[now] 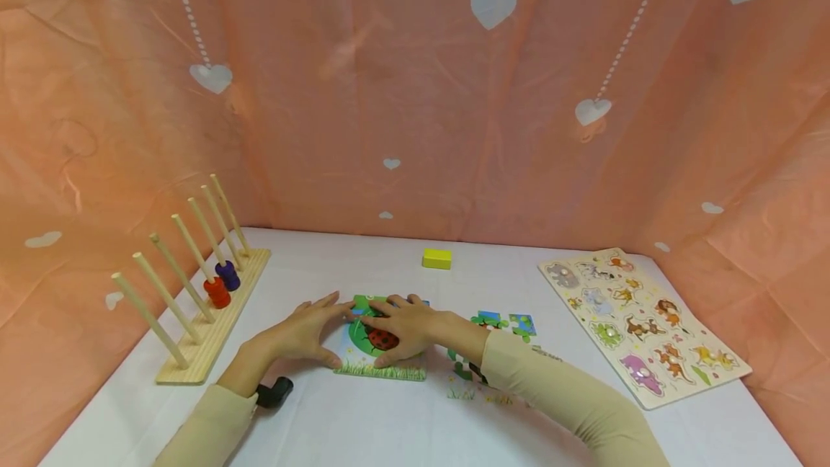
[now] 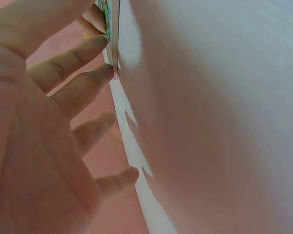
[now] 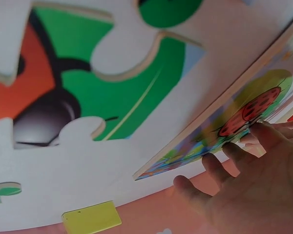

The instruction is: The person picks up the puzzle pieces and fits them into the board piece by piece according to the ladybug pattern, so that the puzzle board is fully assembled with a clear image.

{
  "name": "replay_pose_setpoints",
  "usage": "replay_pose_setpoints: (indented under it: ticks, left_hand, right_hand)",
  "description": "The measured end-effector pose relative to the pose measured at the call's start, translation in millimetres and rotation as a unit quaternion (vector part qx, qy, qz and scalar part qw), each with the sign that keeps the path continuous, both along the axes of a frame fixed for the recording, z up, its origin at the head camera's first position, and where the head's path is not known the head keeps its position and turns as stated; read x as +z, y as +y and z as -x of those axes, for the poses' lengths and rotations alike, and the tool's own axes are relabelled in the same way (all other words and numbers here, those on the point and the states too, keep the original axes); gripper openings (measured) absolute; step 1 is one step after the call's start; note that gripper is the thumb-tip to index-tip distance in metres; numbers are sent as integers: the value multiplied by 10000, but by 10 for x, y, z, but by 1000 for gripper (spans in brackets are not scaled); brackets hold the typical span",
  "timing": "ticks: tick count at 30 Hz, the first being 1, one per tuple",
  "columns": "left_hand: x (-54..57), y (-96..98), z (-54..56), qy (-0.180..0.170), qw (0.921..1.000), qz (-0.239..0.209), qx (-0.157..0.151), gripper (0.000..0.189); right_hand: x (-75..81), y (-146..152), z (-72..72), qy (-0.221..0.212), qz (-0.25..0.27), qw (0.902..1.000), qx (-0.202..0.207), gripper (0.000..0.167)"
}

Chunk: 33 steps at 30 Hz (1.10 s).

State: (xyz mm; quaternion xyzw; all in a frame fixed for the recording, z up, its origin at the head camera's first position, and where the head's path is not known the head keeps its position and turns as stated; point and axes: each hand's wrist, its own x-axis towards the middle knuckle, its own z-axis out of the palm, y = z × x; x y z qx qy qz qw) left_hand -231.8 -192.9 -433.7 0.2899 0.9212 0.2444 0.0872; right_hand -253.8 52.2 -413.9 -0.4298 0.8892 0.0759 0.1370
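Note:
A square ladybug puzzle board (image 1: 389,372) lies flat on the white table, grass along its near edge. My left hand (image 1: 301,331) is at its left side with thumb and fingers spread; in the left wrist view, fingertips of that hand (image 2: 53,122) touch the board's edge (image 2: 115,39). My right hand (image 1: 410,328) rests over the right part of the board, fingers extended, covering some of the picture. In the right wrist view, the fingers (image 3: 216,170) reach onto the board (image 3: 205,131). Loose jigsaw pieces (image 1: 522,323) lie to the right, partly hidden under the right forearm.
At left stands a wooden peg rack (image 1: 220,337) with red rings (image 1: 217,293) and purple rings (image 1: 228,275). A yellow block (image 1: 437,259) sits behind the board. An animal peg puzzle (image 1: 642,326) lies at far right. Pink cloth (image 1: 415,128) hangs around the table.

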Motion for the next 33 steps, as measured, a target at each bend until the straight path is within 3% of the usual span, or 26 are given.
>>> replay_pose_setpoints:
  ticks: [3,6,11,15,19,22,26,33]
  left_hand:
    - [3,0,-2,13,10000,-22,-7,95]
    - [-6,3,0,44,10000,-61,-24,88]
    - [-23,19,5,90,10000,-10,-38,74]
    - [-17,12,0,47,10000,8,33,72]
    - [0,24,-3,154,9999,8,18,77]
    - [-5,54,-4,167,9998,94,-83,91]
    - [-23,54,-16,34,9996,249,-152,104]
    - [-54,30,3,-54,9992,374,-108,105]
  right_hand:
    - [-1,3,10,-86,65,9999,-30,84]
    - [10,45,36,-468,535,9974,-91,81]
    - [108,287,143,-955,1577,9822,-360,64]
    - [203,603,255,-862,1986,9731,-784,54]
    - [254,952,318,-714,2099,9687,-1120,47]
    - [247,1205,334,-688,2104,9663,-1314,44]
    - [202,1475,338,-993,2263,9571,-1511,40]
    - [129,1683,300,-1370,2299,9477,-1738,43]
